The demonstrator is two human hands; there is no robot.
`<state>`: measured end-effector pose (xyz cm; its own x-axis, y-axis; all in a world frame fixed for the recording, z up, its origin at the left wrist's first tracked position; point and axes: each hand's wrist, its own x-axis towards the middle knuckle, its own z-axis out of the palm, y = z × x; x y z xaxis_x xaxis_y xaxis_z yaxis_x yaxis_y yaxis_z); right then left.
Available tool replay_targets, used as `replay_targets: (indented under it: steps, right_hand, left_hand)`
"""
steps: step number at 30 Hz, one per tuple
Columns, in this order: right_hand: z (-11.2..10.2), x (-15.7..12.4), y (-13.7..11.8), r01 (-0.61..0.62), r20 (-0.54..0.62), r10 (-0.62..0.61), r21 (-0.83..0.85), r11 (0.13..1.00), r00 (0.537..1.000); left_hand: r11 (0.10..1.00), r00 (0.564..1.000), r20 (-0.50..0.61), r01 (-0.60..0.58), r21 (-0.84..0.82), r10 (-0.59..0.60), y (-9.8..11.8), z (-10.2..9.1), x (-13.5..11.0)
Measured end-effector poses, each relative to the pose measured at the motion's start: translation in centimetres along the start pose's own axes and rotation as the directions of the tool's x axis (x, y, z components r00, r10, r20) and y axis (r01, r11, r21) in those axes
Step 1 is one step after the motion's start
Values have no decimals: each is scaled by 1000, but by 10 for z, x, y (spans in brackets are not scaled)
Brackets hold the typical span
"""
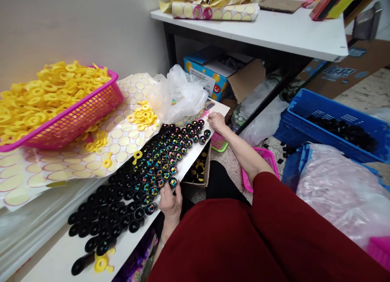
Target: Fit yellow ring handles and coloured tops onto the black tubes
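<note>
Your left hand (170, 204) has its grip closed around a black cup (173, 182) of coloured beads, right at the counter's (126, 245) near edge, with rows of other black cups (122, 209) crowding in beside it! Up at the far end your right hand (217, 122) curls near the pink beads (204, 113), its grip too small to tell, while beyond the cups sit a plastic bag (183, 96) and a pink basket (77, 128) heaped with yellow rings (51, 91).

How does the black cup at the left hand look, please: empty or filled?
Not empty: colourful bits show inside the black cup; cannot tell how deep.
</note>
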<state>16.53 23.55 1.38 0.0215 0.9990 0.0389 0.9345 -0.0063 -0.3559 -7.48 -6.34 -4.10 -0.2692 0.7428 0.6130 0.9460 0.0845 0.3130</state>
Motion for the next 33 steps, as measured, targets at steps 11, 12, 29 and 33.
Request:
replay_targets:
  steps: [11, 12, 29, 33]
  right_hand:
    - [7, -3, 14, -58, -73, 58, -6, 998, 996]
    - [7, -4, 15, -41, -78, 40, -9, 999, 996]
    - [0, -37, -143, 676, 98, -727, 300, 673, 680]
    - [15, -23, -165, 654, 181, -661, 107, 749, 728]
  left_hand:
    - [1000, 1000, 4, -6, 24, 5, -4, 5, -4]
    - [1000, 1000, 8, -2, 25, 2, -4, 5, -5]
    - [1000, 1000, 6, -5, -2, 5, 0, 1, -8]
    - [1000, 999, 36, 21, -18, -20, 1, -1, -9]
